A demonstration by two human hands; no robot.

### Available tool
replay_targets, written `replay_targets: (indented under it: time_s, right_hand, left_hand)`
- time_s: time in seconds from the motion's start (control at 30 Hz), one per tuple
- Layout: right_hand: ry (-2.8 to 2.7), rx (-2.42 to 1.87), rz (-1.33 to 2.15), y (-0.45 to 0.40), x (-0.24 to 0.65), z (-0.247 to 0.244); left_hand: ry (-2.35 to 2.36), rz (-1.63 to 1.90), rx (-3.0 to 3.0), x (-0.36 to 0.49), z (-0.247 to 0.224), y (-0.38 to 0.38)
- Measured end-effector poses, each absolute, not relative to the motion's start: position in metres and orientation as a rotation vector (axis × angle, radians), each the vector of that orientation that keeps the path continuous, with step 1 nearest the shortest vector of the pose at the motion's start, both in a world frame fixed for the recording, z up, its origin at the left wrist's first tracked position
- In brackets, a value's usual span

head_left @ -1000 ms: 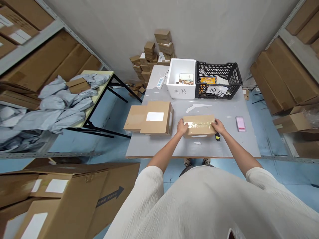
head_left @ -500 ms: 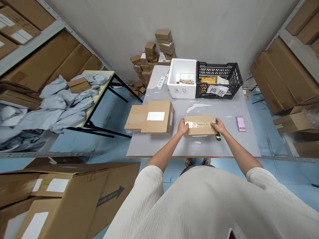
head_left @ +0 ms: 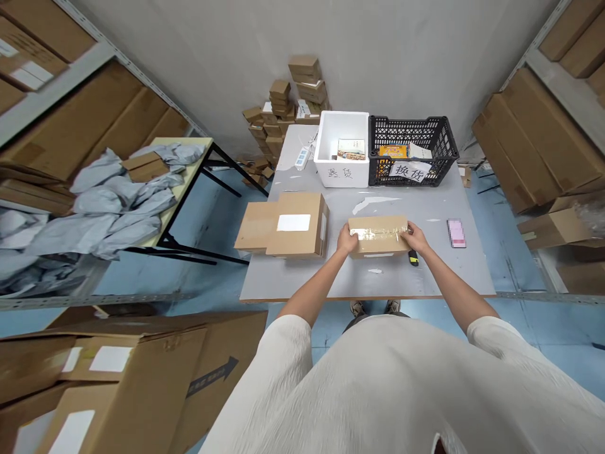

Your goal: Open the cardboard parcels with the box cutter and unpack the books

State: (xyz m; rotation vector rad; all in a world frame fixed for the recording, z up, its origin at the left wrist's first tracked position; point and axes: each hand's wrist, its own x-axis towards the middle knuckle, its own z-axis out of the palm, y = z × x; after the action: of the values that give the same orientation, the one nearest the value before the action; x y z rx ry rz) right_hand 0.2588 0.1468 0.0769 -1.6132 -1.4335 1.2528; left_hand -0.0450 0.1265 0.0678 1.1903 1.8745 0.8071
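Observation:
In front of me a cardboard box (head_left: 378, 225), with shiny clear tape along its top, is at the table's front half. My left hand (head_left: 347, 239) grips its left end, thumb on top. At the opposite end my right hand (head_left: 414, 238) is closed on the box, thumb also on the top. Just below the right hand lies a black and yellow box cutter (head_left: 413, 258), partly hidden by the box and hand. Whether the box rests fully on the grey table (head_left: 302, 277) I cannot tell.
Two cardboard boxes (head_left: 295, 243) sit at the table's left. Behind stand a white bin (head_left: 343, 174) and a black crate (head_left: 444, 167) with small packages. A phone (head_left: 456, 233) lies at the right; a power strip (head_left: 302, 157) is back left. Large cartons (head_left: 161, 378) stand lower left.
My view has shifted slightly. Both hands keep hold of the taped box, which seems tipped a little, its top edge a bit higher in view.

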Motion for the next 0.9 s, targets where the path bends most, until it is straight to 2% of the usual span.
replay_targets:
  time_s: [0.23, 0.37, 0.6, 0.67, 0.73, 0.83, 0.9]
  right_hand:
    - [-1.403, -1.655, 0.940, 0.167, 0.269, 0.107]
    - [-1.492, -1.543, 0.924, 0.177, 0.272, 0.126]
    - [-1.550, -1.274, 1.132, 0.177, 0.241, 0.131]
    - [-1.608, -1.216, 1.152, 0.178, 0.237, 0.130]
    - [-1.681, -1.281, 1.047, 0.177, 0.239, 0.126]
    - [-1.713, -1.593, 0.844, 0.175, 0.245, 0.116]
    - [-1.685, -1.751, 0.841, 0.173, 0.247, 0.109]
  left_hand:
    - [1.807, 0.693, 1.216, -0.026, 0.077, 0.137]
    - [1.952, 0.566, 1.356, -0.003, 0.094, 0.145]
    - [1.556, 0.949, 1.830, 0.043, 0.144, 0.150]
    - [1.551, 0.959, 1.872, 0.046, 0.151, 0.150]
    - [1.590, 0.937, 1.858, 0.040, 0.153, 0.150]
    - [1.649, 0.953, 1.783, 0.023, 0.150, 0.152]
    - [1.656, 0.976, 1.748, 0.009, 0.146, 0.153]
